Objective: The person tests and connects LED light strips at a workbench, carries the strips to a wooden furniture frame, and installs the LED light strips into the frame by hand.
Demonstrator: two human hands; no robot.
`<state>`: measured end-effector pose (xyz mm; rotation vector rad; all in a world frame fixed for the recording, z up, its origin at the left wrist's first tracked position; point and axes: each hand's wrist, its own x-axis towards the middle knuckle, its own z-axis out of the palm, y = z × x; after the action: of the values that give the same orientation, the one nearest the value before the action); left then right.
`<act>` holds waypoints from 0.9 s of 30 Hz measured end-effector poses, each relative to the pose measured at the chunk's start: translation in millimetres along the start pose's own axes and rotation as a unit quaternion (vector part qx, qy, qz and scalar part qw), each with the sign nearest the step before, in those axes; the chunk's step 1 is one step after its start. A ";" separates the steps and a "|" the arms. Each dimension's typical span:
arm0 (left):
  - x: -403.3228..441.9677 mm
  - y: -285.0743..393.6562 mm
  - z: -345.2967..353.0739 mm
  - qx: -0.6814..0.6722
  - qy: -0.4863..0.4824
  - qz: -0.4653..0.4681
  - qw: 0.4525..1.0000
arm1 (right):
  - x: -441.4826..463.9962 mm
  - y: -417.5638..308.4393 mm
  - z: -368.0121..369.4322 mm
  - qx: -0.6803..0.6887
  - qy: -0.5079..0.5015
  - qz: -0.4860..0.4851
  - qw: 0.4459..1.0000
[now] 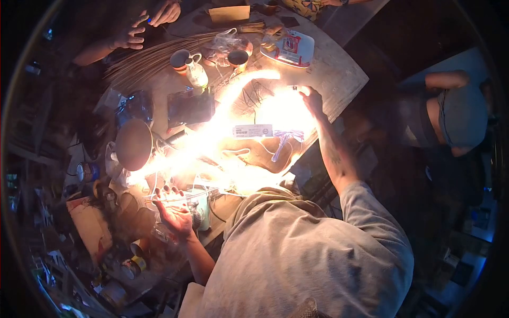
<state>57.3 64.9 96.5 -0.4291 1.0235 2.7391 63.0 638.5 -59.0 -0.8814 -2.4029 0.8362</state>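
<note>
My left hand [176,216] is palm up with fingers spread, low on the left of the head view. Thin pale rods [183,199] cross at its fingers; I cannot tell whether they rest on them. My right hand [313,102] reaches over the table's right side, fingers pinched around a small object [295,88] mostly lost in glare. A blinding white-orange glare [281,108] spreads from beside that hand towards my left hand; flame or lamp, I cannot tell. Below it lie a white printed label strip [252,131] and a bundle of pale purple-white strands [286,140].
A pale jug [196,73], cups [237,59], long thin sticks [159,50] and a white tray [302,55] stand at the table's far side. Another person's hands [130,38] are at top left. A person [450,116] is at right. Clutter fills the lower left.
</note>
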 end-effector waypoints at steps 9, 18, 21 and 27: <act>15.1 -3.4 -20.3 -0.071 0.001 -0.039 0.997 | 28.5 -20.2 14.7 0.052 -0.154 0.147 0.976; 32.2 -8.2 20.0 -0.036 0.071 -0.131 0.988 | -26.3 -130.7 -49.1 0.269 -0.220 0.219 0.912; 52.7 -28.3 35.4 0.029 -0.077 -0.178 0.980 | -44.8 -179.5 -65.5 0.326 -0.262 0.304 0.856; 97.7 -131.3 142.0 0.302 -0.170 -0.201 0.916 | -66.9 -228.5 -49.3 0.348 -0.384 0.341 0.785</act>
<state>-27.7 264.0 86.5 -0.0431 1.4086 1.9154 42.2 471.2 116.3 -1.2312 -1.9320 2.5739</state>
